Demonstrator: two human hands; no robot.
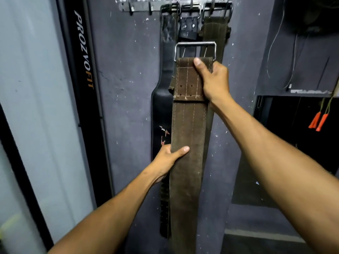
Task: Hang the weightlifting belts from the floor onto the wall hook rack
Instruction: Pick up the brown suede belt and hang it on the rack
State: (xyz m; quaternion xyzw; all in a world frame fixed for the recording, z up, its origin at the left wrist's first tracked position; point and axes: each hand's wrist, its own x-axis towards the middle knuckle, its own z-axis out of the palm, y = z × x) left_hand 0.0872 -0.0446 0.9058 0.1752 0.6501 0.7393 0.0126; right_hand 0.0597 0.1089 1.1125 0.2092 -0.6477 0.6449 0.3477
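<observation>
A pale panel occupies the left edge of the view, bordered by a black upright frame lettered "PROZVOFIT". To its right a grey-violet painted wall is seen, chipped in places. A metal wall hook rack is fixed along the top of this wall; its two leftmost hooks are bare.

A black leather belt is hung from the rack and lies flat against the wall, widening toward its lower part. Beside it a short black strap is hung, and further right an olive belt is suspended by its buckle from the rack's right end.

The left hand is closed around the left edge of a brown suede belt, with the thumb laid across the front face and the fingers hidden behind. This belt is held upright in front of the hung belts, below the rack and not on any hook. Its steel buckle is uppermost, and its lower end runs out of the bottom of the view. A dark perforated strap hangs behind it near the left wrist.

The right hand is clamped on the belt's right edge just below the buckle, with the thumb pressed on the stitched fold.

At the far right, cables hang on a dark wall, and orange handles hang before a dark opening
</observation>
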